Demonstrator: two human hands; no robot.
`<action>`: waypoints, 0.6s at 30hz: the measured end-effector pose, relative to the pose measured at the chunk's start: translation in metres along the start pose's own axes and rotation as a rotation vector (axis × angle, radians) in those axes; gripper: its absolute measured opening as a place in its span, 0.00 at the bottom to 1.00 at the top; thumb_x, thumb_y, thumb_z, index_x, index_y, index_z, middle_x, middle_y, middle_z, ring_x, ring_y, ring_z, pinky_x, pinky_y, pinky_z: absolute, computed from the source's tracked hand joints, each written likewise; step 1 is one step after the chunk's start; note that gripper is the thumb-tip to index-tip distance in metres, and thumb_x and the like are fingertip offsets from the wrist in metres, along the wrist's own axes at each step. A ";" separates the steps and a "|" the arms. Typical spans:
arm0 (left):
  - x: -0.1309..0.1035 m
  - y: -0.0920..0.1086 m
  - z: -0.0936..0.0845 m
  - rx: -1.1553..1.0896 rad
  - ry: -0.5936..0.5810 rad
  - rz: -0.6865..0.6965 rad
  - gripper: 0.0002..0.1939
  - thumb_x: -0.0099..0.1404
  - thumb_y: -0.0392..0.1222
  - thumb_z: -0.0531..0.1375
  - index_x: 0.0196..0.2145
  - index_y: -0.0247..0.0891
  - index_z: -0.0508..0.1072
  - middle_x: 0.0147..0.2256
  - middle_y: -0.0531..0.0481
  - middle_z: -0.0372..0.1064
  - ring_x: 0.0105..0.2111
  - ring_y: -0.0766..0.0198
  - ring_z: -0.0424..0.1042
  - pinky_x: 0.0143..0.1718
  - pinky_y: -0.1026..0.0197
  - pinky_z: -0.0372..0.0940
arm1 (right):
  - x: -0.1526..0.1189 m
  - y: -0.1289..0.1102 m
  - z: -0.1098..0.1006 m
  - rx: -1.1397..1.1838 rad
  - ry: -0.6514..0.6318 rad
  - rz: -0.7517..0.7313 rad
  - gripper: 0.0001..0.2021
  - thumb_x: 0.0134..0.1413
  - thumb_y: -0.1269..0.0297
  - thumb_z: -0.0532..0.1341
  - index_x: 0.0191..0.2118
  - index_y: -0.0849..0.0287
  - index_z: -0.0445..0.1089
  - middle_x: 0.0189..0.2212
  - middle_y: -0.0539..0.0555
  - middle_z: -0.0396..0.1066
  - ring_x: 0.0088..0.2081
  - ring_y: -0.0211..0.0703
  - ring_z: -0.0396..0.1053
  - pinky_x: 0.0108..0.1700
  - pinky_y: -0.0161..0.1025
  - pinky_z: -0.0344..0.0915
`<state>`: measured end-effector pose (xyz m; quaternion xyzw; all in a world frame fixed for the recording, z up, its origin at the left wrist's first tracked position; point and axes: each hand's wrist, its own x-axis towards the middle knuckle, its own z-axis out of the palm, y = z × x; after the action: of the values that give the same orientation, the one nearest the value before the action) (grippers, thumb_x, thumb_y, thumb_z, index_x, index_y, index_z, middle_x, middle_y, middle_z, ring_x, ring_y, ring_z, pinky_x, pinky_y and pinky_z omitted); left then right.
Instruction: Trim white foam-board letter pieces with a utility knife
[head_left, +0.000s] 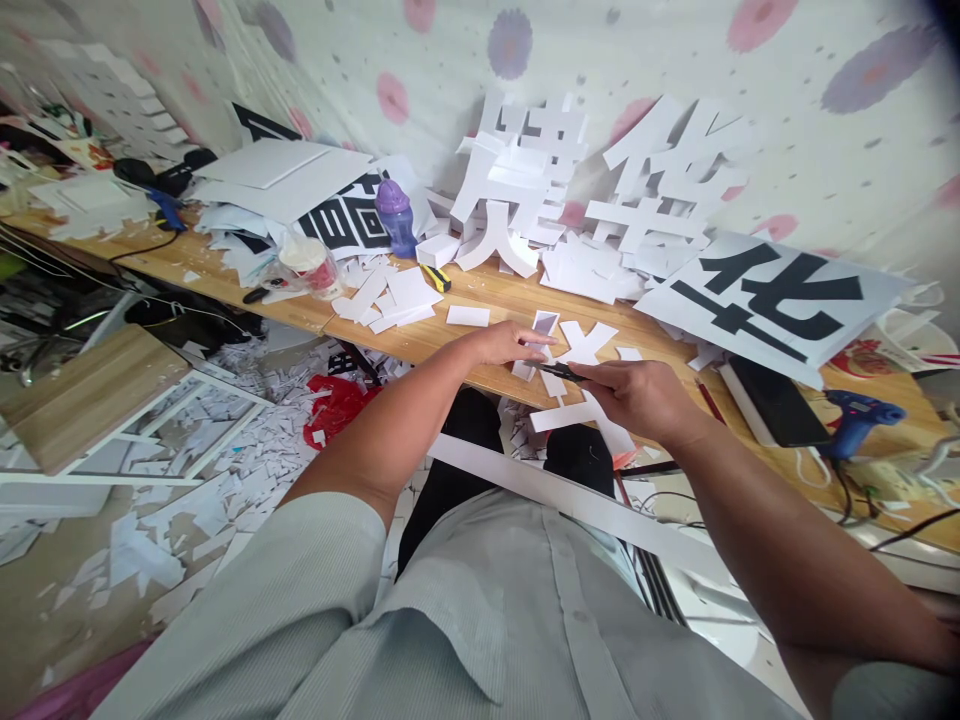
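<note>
My right hand [637,393] is closed around a dark, slim tool [559,372], whose tip points left toward my other hand. Fingers stretched to the right, my left hand [512,343] is beside a small white box-like piece [545,323]; whether it grips anything is too small to tell. Just beyond the tool, a white cut-out shape [589,343] lies at the table's front edge. Another white piece [564,416] juts over that edge below my hands. A long white strip [540,487] lies across my lap.
On the wooden table [480,290] are a purple bottle [396,218], a yellow cutter [436,278], a plastic cup [306,262] and a blue glue gun [859,420]. White cut-out characters [517,180] lean at the back. Paper scraps [247,450] cover the floor.
</note>
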<state>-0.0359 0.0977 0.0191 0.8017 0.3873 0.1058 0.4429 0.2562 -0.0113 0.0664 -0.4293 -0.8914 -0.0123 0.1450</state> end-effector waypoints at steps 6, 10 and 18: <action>0.001 -0.003 -0.001 0.008 -0.002 0.009 0.32 0.71 0.59 0.67 0.70 0.58 0.72 0.70 0.55 0.69 0.69 0.48 0.70 0.71 0.52 0.60 | -0.005 0.000 0.021 0.008 -0.048 -0.044 0.18 0.73 0.63 0.60 0.58 0.47 0.84 0.41 0.53 0.87 0.36 0.47 0.83 0.33 0.39 0.63; 0.001 -0.001 0.000 0.011 -0.010 0.021 0.32 0.72 0.58 0.66 0.70 0.57 0.72 0.71 0.55 0.69 0.69 0.48 0.70 0.71 0.53 0.61 | -0.009 0.003 0.016 0.119 -0.001 -0.036 0.18 0.74 0.61 0.59 0.61 0.49 0.82 0.43 0.53 0.87 0.38 0.47 0.84 0.37 0.39 0.69; -0.002 0.004 0.001 0.002 0.021 -0.004 0.32 0.71 0.57 0.67 0.70 0.54 0.73 0.70 0.53 0.70 0.69 0.48 0.70 0.71 0.51 0.61 | -0.008 0.008 0.006 0.082 0.060 -0.023 0.17 0.75 0.60 0.60 0.60 0.50 0.83 0.42 0.53 0.87 0.36 0.46 0.83 0.33 0.39 0.66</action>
<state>-0.0348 0.0942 0.0227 0.8000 0.3938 0.1131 0.4383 0.2657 -0.0110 0.0582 -0.4120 -0.8913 0.0097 0.1892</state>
